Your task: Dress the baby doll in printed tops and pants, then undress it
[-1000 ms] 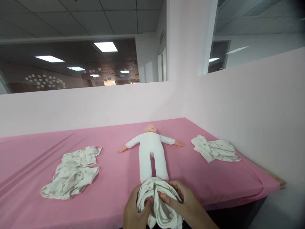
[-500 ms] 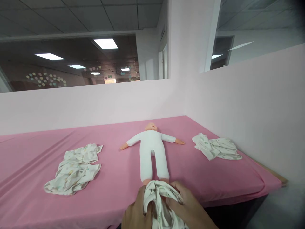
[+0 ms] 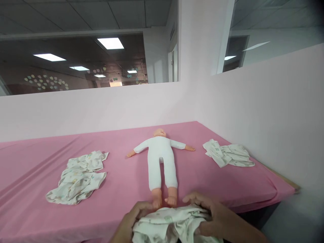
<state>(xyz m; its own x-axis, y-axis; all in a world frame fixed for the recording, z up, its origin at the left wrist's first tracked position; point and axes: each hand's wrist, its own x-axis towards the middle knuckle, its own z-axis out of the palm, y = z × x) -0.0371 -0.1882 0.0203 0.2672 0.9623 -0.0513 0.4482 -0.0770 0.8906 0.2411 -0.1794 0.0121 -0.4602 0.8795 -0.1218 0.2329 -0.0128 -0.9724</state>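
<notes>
A doll (image 3: 160, 152) in a white bodysuit lies face up on the pink-covered table, arms spread, with bare feet toward me. Just beyond the doll's feet, at the near edge, is a bunched white baby garment (image 3: 169, 224) with a small green print. My left hand (image 3: 133, 217) grips its left side, fingers curled over the top. On the other side my right hand (image 3: 212, 214) has its thumb pressed on the fabric and its fingers bent above it. The garment's lower part runs out of the picture.
Another printed white garment (image 3: 78, 177) lies crumpled on the pink sheet (image 3: 121, 189) to the left. At the right, near the wall (image 3: 265, 111), rests a folded printed garment (image 3: 229, 153). A wooden table corner (image 3: 295, 187) shows past the sheet.
The garment has come down off the doll's feet, which now show. My hands have moved apart, spreading the fabric wider. The view has shifted slightly.
</notes>
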